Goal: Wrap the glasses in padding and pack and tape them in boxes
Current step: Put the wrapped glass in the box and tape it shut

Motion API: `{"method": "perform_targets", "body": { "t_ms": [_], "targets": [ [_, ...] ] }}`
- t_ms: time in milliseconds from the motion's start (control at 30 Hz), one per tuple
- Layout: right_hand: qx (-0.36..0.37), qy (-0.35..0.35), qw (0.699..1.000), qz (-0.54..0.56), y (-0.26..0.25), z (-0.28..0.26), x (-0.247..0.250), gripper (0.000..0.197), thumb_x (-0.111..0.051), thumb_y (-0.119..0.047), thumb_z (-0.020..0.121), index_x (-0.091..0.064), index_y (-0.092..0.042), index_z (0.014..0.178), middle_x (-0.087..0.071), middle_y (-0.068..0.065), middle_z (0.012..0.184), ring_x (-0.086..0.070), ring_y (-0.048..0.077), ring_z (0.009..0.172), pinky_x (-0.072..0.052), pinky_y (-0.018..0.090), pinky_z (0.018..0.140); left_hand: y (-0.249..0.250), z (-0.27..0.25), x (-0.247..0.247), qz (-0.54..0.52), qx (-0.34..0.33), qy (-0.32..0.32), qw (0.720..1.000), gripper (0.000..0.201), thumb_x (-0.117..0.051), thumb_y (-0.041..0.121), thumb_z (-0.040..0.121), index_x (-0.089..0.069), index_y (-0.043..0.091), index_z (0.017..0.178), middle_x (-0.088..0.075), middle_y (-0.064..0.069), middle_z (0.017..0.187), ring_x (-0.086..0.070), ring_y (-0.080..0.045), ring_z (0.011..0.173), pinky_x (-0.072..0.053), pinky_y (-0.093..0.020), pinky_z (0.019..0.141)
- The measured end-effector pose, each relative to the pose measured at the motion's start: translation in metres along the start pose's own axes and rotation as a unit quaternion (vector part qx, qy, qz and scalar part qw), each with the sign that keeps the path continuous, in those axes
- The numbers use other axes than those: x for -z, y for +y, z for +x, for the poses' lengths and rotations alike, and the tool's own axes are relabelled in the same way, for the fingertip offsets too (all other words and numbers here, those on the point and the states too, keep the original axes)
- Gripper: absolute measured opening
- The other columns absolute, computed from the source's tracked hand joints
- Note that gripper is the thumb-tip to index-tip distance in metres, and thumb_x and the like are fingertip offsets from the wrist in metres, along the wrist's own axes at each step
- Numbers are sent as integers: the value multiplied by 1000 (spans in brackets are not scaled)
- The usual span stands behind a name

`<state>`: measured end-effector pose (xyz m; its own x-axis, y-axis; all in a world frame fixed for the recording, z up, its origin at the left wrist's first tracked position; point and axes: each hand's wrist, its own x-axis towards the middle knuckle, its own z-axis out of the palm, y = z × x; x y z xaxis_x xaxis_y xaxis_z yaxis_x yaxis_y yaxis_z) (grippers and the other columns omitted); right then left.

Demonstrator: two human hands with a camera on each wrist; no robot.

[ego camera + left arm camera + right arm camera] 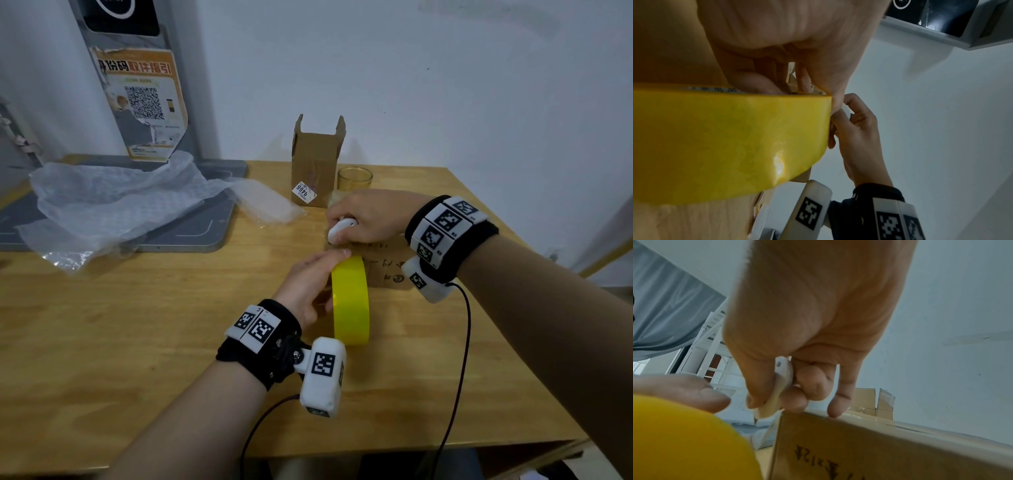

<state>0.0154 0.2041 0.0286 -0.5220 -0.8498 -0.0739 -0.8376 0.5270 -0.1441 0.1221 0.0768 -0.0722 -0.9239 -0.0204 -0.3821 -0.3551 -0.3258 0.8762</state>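
Two bare forearms reach over a wooden table. Crumpled clear bubble wrap lies at the far left edge. One left hand curls its fingers around one glossy yellow tape roll, standing on edge mid-table. One open-topped brown cardboard box stands upright near the far edge, one round amber glass just beside it. Rightmost, the right hand pinches a small white cutter against a closed cardboard box.
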Motion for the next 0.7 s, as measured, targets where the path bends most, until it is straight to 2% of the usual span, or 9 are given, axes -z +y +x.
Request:
{"method": "perform_targets", "body": {
  "t_ms": [100,167,300,367,467,533,700],
  "targets": [
    [-4,-10,1000,-5,-3,3,-2,19,-65,-29,96,-64,-13,86,-62,-2,80,-55,13,72,-42,36,62,0,0,0,-2,-1,0,1000,37,-80,39,86,-71,17,114,-62,-7,79,-52,-27,74,-38,-35,62],
    [-12,-18,1000,-13,-3,5,-2,18,-67,-28,93,-64,-13,82,-62,-2,78,-55,17,70,-43,37,62,0,0,0,-4,-5,3,1000,37,-80,39,86,-71,17,115,-62,-7,82,-53,-26,75,-38,-34,62],
    [-11,-37,999,-26,-2,7,-2,17,-68,-24,94,-63,-19,77,-62,-5,77,-53,7,68,-39,28,61,-1,-2,0,-4,-6,-2,1000,33,-79,38,87,-70,19,112,-61,-7,82,-52,-27,79,-38,-33,62],
    [-14,-46,999,-22,-1,7,-3,22,-68,-23,93,-60,-24,73,-61,-6,75,-52,6,67,-39,28,61,0,-2,0,-1,-7,1,1000,33,-79,39,86,-70,20,112,-62,-6,79,-53,-27,77,-39,-34,62],
    [-24,-58,998,-20,0,3,0,23,-70,-27,93,-60,-19,74,-61,-1,75,-50,12,65,-40,31,60,0,-1,0,-4,-9,2,1000,35,-80,39,86,-71,19,113,-64,-9,86,-54,-29,82,-39,-40,70],
    [-31,-50,998,-24,3,-2,4,27,-69,-26,92,-55,-19,70,-55,-2,70,-45,13,61,-36,30,58,0,-1,0,-5,-8,0,1000,34,-80,39,86,-71,18,111,-63,-11,89,-53,-30,86,-38,-43,76],
    [-64,-30,997,-25,12,-21,9,29,-66,-22,90,-49,-19,67,-49,-2,65,-41,15,59,-34,32,58,-1,-1,0,7,-13,8,1000,28,-79,40,87,-71,21,106,-64,-6,79,-55,-27,76,-40,-39,69]
  ]
}}
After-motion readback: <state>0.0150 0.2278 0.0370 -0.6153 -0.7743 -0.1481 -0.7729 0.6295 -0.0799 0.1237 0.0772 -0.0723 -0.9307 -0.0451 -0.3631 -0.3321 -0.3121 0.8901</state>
